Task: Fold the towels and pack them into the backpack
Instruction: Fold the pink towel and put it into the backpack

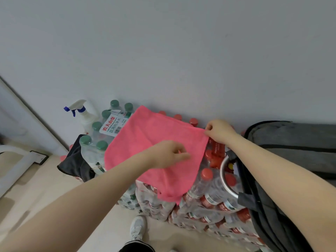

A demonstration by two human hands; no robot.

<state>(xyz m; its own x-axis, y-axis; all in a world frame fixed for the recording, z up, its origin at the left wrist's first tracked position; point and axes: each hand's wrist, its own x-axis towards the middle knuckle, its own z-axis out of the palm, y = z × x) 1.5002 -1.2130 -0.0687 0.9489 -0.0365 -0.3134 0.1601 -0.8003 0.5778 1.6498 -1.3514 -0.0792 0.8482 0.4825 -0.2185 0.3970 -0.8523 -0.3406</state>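
A pink towel (152,148) lies spread across the top of stacked shrink-wrapped packs of bottled water, which serve here as the work surface. Its far corner reaches the wall side of the stack, and its near corner hangs over the front edge of the red-capped bottle packs (205,200).

The left hand (169,154) rests on the middle of the towel with its fingers loosely curled and the thumb and fingertips drawn together on the cloth; it looks like a pinch on a small fold of fabric, though the view is too soft to be sure. The right hand (219,130) pinches the towel's right corner between thumb and forefinger, at the far right edge of the stack, holding that corner slightly raised.

A grey backpack (291,148) sits at the right side of the stack, just beside the right forearm, its dark opening rim and a silver curved handle (224,177) lying against the red-capped bottles. At the left side of the stack a pack of green-capped bottles (101,135) stands partly under the towel's left edge, with a white spray bottle (81,113) with a blue trigger behind it against the wall. A dark grey cloth (74,160) hangs off the stack's left edge. Below, a white sneaker (137,228) stands on the pale floor.
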